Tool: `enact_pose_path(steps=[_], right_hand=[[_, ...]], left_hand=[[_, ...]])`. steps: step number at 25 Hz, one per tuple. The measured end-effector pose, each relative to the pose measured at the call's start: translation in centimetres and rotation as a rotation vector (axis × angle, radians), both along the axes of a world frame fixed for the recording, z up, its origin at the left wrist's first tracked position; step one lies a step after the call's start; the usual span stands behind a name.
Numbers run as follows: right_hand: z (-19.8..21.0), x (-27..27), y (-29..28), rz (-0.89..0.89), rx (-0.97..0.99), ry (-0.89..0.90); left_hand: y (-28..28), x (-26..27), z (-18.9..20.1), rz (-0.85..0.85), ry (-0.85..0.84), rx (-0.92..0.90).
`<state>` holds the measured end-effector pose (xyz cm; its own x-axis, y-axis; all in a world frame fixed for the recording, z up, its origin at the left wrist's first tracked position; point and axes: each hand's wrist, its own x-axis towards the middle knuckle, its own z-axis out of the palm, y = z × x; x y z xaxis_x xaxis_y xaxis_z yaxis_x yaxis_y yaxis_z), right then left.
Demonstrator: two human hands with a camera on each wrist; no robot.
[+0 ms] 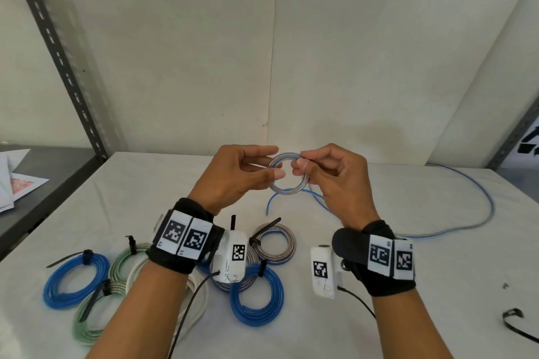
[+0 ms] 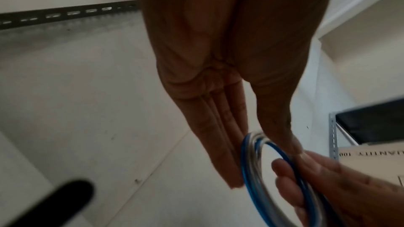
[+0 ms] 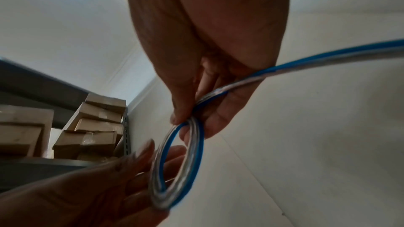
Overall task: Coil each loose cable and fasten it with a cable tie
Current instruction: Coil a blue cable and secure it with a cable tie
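Both hands are raised above the white table (image 1: pixel 379 256). Between them is a small coil (image 1: pixel 287 188) of blue-and-clear cable. My right hand (image 1: pixel 302 165) pinches the coil's upper right rim between thumb and fingers; the right wrist view shows the coil (image 3: pixel 172 179) hanging from that pinch. My left hand (image 1: pixel 275 162) has straight fingers, with the coil's left rim (image 2: pixel 249 170) lying between thumb and fingers. The cable's loose tail (image 1: pixel 490 207) runs across the table to the right, and its short free end (image 1: pixel 267 213) hangs below the coil.
Several tied coils lie at the front left, among them a blue one (image 1: pixel 75 280), a green one (image 1: pixel 96 315) and a grey one (image 1: pixel 274 245). A loose black cable tie (image 1: pixel 516 320) lies at the front right. A metal shelf upright (image 1: pixel 58 52) and papers (image 1: pixel 11 181) are at the left.
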<state>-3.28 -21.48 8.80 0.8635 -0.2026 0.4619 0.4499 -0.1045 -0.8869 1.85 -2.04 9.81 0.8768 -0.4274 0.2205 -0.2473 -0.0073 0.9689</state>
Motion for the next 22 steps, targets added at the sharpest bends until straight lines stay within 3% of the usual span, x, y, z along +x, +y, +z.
enact_pose_path(steps=[4,9,16,22], right_hand=[[0.0,-0.1,-0.3,0.058,-0.134,0.025],[0.0,0.1,0.2,0.033,-0.060,-0.011],[-0.3,0.2,1.1,-0.148,0.032,-0.030],[0.4,-0.1,1.5,-0.099,0.195,-0.065]], left_hand=[[0.1,-0.1,-0.2,-0.023,-0.018,0.060],[0.0,-0.1,-0.3,0.043,0.007,-0.100],[-0.5,0.0,-0.3,0.095,0.153,-0.397],[-1.6,-0.3,-0.5,0.043,0.171,-0.413]])
